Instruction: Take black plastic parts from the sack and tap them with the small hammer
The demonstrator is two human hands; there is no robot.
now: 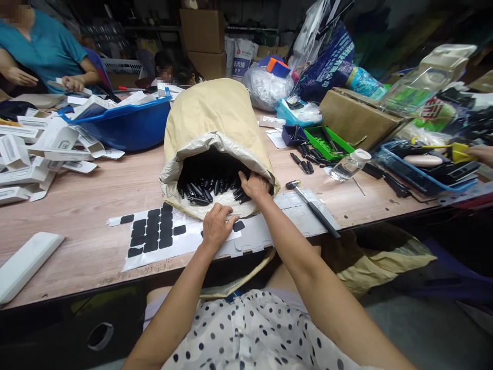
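Note:
A large tan paper sack [215, 110] lies on its side on the table, its mouth facing me. Inside are many small black parts [198, 191]. My right hand [254, 186] reaches into the right side of the mouth, fingers apart over the parts; nothing shows in its grip. My left hand [219, 222] rests at the sack's lower lip, fingers bent and pressed on the edge. Left of it, a white sheet [177, 249] carries black rounded-square stickers [153, 227]. A hammer [314, 209] lies on flattened grey cardboard [285, 205] to the right.
Beside the sack stands a blue basin [127, 128] of white boxes, with more boxes [54, 141] piled left. A white case [26, 264] lies front left. Rightward are a green tray [327, 143], glass jar [350, 164] and blue basket [427, 177]. A person in teal [46, 43] sits opposite.

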